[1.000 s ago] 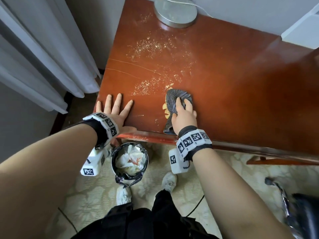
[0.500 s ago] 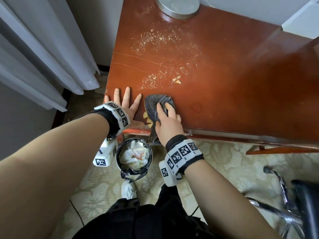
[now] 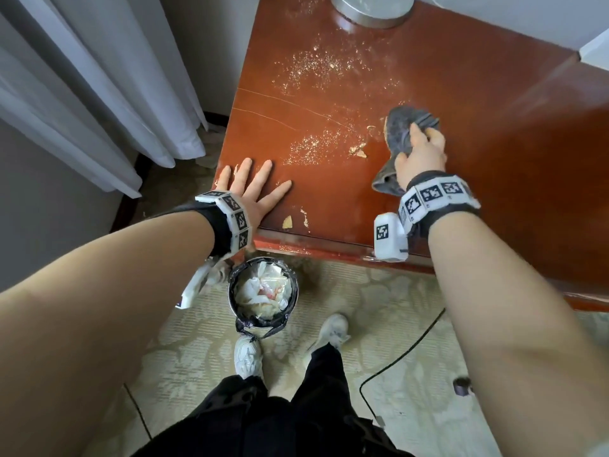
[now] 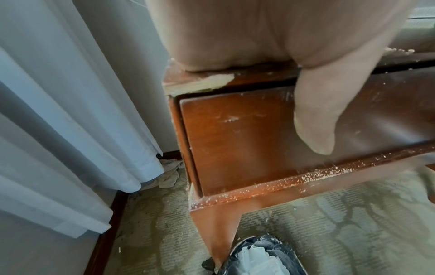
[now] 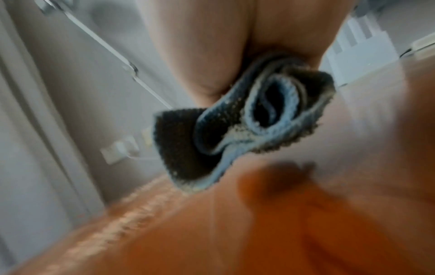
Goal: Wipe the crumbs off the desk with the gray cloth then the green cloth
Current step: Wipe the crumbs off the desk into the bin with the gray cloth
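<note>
While right hand [image 3: 420, 153] fingers clamp, seemingly, gray cloth [image 3: 400, 131] underneath, left hand [image 3: 250, 189] splays.

Bare desk [image 3: 494, 103] lies right of the gray cloth [image 3: 400, 127]; the lamp base [image 3: 372, 11] blocks the far edge.

Soft daylight falls evenly, with a pale sheen across the glossy reddish-brown wooden desk [image 3: 461, 133] toward its right side. The head view is sharp but bowed at its edges. The right wrist view is heavily motion-blurred, only the bunched gray terry cloth [image 5: 254, 119] fairly crisp.
</note>
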